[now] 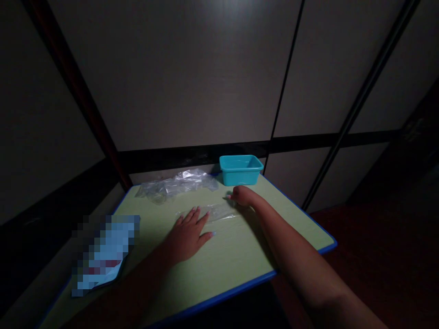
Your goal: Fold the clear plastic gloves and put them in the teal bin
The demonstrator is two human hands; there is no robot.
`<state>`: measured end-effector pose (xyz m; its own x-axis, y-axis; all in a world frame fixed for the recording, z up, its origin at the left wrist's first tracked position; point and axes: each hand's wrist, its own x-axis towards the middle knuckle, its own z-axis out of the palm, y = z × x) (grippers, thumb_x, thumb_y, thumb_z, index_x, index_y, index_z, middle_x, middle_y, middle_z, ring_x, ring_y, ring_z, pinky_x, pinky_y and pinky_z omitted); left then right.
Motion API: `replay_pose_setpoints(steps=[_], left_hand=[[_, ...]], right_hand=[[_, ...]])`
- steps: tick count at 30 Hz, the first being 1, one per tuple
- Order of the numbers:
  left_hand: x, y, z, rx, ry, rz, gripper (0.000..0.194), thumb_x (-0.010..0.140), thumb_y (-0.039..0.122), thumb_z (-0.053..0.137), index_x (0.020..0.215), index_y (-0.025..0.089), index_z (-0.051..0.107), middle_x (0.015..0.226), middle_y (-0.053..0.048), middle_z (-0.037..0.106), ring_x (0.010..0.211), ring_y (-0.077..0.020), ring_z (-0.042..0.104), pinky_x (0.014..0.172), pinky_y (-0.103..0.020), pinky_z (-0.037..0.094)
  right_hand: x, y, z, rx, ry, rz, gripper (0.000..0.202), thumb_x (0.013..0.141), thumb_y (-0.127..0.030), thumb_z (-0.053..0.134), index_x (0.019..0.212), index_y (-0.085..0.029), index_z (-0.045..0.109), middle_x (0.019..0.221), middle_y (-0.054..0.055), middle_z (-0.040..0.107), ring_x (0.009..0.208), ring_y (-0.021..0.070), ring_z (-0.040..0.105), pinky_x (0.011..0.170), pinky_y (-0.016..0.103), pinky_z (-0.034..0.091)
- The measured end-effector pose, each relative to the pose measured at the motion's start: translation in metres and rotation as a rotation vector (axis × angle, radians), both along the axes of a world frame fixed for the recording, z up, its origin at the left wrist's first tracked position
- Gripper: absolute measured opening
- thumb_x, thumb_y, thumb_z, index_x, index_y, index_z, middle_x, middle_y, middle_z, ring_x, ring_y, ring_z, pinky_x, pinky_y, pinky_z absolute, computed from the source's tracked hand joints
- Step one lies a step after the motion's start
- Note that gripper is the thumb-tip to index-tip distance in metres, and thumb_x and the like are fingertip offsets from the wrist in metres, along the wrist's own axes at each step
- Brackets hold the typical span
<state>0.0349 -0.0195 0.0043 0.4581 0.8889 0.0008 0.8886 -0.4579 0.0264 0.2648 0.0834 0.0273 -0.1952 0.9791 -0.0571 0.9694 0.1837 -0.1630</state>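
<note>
A thin, clear plastic bag (221,213) lies flattened across the middle of the table. My left hand (188,235) rests palm down with fingers spread, its fingertips pressing the bag's left part. Just past the bag's right end, my right hand (242,196) is curled closed, with one fingertip pointing left. Whatever it pinches is too small and dark to make out. Behind the hands, a heap of crumpled clear plastic (181,183) lies along the back edge. To its right stands a turquoise plastic basket (241,176), close behind my right hand.
The light green table (219,269) has a blue rim. A flat device with a blurred, lit screen (109,251) lies at the left, beside my left forearm. Panelled cabinet doors (192,82) rise directly behind the table.
</note>
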Motion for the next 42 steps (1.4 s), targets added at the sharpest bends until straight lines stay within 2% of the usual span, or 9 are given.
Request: replay_pose_setpoints(steps=[6, 12, 15, 18, 24, 29, 35, 39, 42], left_hand=[[0.000, -0.001, -0.001, 0.013, -0.005, 0.011, 0.061, 0.089, 0.053, 0.034, 0.141, 0.024, 0.026, 0.147, -0.015, 0.022, 0.136, -0.0284, 0.015, 0.104, -0.051, 0.021], [0.000, -0.002, 0.001, 0.011, -0.053, 0.011, 0.051, 0.089, 0.051, 0.037, 0.138, 0.040, 0.027, 0.150, -0.008, 0.012, 0.136, -0.0311, 0.011, 0.103, -0.055, 0.019], [0.001, -0.002, 0.003, 0.016, -0.066, -0.003, 0.048, 0.089, 0.050, 0.039, 0.136, 0.042, 0.031, 0.151, -0.004, 0.010, 0.137, -0.0319, 0.005, 0.103, -0.057, 0.016], [0.002, -0.002, 0.004, 0.001, -0.072, -0.048, 0.051, 0.088, 0.050, 0.040, 0.137, 0.041, 0.028, 0.151, -0.005, 0.009, 0.137, -0.0297, 0.002, 0.103, -0.058, 0.014], [0.001, -0.005, 0.005, -0.046, -0.077, -0.179, 0.058, 0.088, 0.054, 0.034, 0.140, 0.033, 0.024, 0.150, -0.007, 0.010, 0.138, -0.0252, 0.006, 0.105, -0.057, 0.011], [0.001, -0.006, 0.007, -0.093, -0.074, -0.188, 0.061, 0.086, 0.056, 0.037, 0.141, 0.031, 0.025, 0.149, -0.008, 0.015, 0.137, -0.0255, 0.013, 0.106, -0.053, 0.015], [0.010, -0.016, 0.013, 0.056, -0.139, -0.118, 0.060, 0.087, 0.054, 0.038, 0.139, 0.023, 0.033, 0.141, -0.010, 0.038, 0.131, -0.0252, 0.032, 0.107, -0.044, 0.024], [0.013, -0.018, 0.013, 0.170, -0.154, -0.079, 0.063, 0.086, 0.051, 0.041, 0.141, 0.024, 0.027, 0.146, -0.008, 0.028, 0.135, -0.0248, 0.022, 0.107, -0.045, 0.022], [0.009, -0.013, 0.008, 0.147, -0.133, -0.072, 0.063, 0.086, 0.053, 0.040, 0.141, 0.027, 0.026, 0.149, -0.009, 0.021, 0.137, -0.0249, 0.016, 0.106, -0.047, 0.022]], right_hand=[[-0.002, -0.002, 0.002, 0.017, 0.001, -0.028, 0.027, 0.082, -0.036, 0.056, 0.087, -0.012, 0.068, 0.091, 0.013, 0.068, 0.077, 0.0184, 0.061, 0.055, 0.023, 0.034], [-0.002, -0.001, -0.001, 0.031, 0.003, -0.042, 0.023, 0.080, -0.032, 0.057, 0.089, -0.013, 0.067, 0.092, 0.012, 0.069, 0.079, 0.0194, 0.062, 0.055, 0.022, 0.034], [-0.002, 0.000, -0.002, 0.031, 0.006, -0.047, 0.023, 0.080, -0.030, 0.057, 0.091, -0.014, 0.068, 0.094, 0.012, 0.069, 0.080, 0.0194, 0.062, 0.057, 0.022, 0.036], [-0.001, 0.001, -0.003, 0.031, 0.013, -0.049, 0.023, 0.080, -0.029, 0.056, 0.092, -0.014, 0.068, 0.095, 0.013, 0.069, 0.081, 0.0197, 0.062, 0.058, 0.022, 0.037], [-0.003, 0.001, -0.004, 0.046, 0.037, -0.047, 0.028, 0.081, -0.033, 0.053, 0.090, -0.011, 0.069, 0.093, 0.015, 0.069, 0.080, 0.0203, 0.062, 0.057, 0.023, 0.036], [-0.003, 0.001, -0.005, 0.061, 0.065, 0.029, 0.021, 0.077, -0.028, 0.058, 0.089, -0.015, 0.069, 0.089, 0.009, 0.070, 0.075, 0.0167, 0.061, 0.056, 0.021, 0.034], [-0.004, -0.002, -0.004, 0.073, 0.113, 0.133, 0.018, 0.076, -0.016, 0.054, 0.088, -0.015, 0.068, 0.088, 0.006, 0.069, 0.075, 0.0143, 0.058, 0.059, 0.019, 0.034], [-0.006, -0.005, -0.002, 0.060, 0.171, 0.258, 0.020, 0.076, -0.013, 0.052, 0.090, -0.015, 0.066, 0.086, 0.005, 0.068, 0.072, 0.0125, 0.056, 0.061, 0.019, 0.035], [-0.004, -0.004, -0.003, 0.070, 0.122, 0.186, 0.020, 0.077, -0.015, 0.051, 0.091, -0.015, 0.066, 0.089, 0.006, 0.068, 0.074, 0.0139, 0.056, 0.060, 0.020, 0.034]])
